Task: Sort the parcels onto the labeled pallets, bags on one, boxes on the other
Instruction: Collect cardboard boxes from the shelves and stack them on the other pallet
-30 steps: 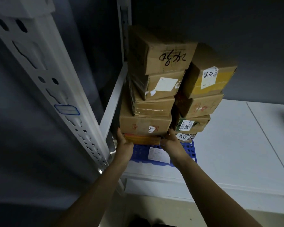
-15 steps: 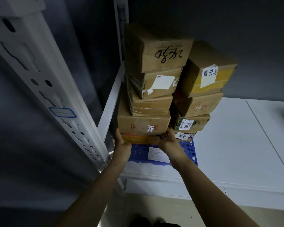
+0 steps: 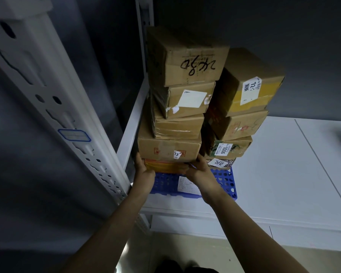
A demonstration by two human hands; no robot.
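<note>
Two stacks of brown cardboard boxes stand on a blue perforated pallet (image 3: pixel 224 180) on a white shelf. The left stack's top box (image 3: pixel 187 58) bears black handwriting. At its base lies a flat box with orange-yellow tape (image 3: pixel 166 167), under a wider box with a "03" sticker (image 3: pixel 165 148). My left hand (image 3: pixel 144 172) grips the flat box's left end, thumb up against the wider box. My right hand (image 3: pixel 200 172) holds its right end, fingers curled at the corner. A paper label (image 3: pixel 185 185) lies on the pallet, partly hidden by my right wrist.
The right stack (image 3: pixel 244 103) leans close against the left one, with labels "1006" and "2012" low down. A white perforated rack upright (image 3: pixel 53 107) stands close on the left. The white shelf (image 3: pixel 293 174) stretches right of the pallet. A dark wall lies behind.
Both hands stay at the ends of the bottom flat box. The stacks look unmoved; only the view has shifted slightly.
</note>
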